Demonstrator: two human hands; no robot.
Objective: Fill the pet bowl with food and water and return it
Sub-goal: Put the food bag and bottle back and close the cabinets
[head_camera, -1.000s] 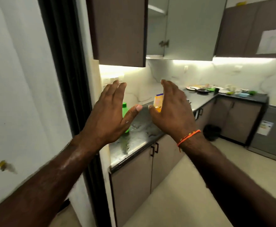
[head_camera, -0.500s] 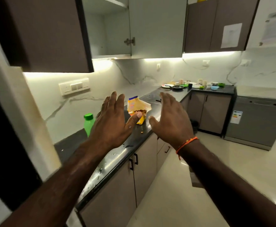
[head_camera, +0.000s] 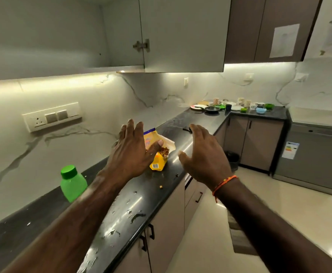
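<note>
Fingers of left hand (head_camera: 130, 152) and right hand (head_camera: 202, 154) spread, holding nothing; crumpled yellow open food pouch (head_camera: 158, 152) lies between them on glossy black desk (head_camera: 125, 211).

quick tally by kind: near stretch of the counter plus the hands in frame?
Hands: 2, left hand and right hand, both holding nothing
Food bag: 1, open
Green bottle: 1, capped
Loose kibble: 1 clear piece
Total: 5
</note>
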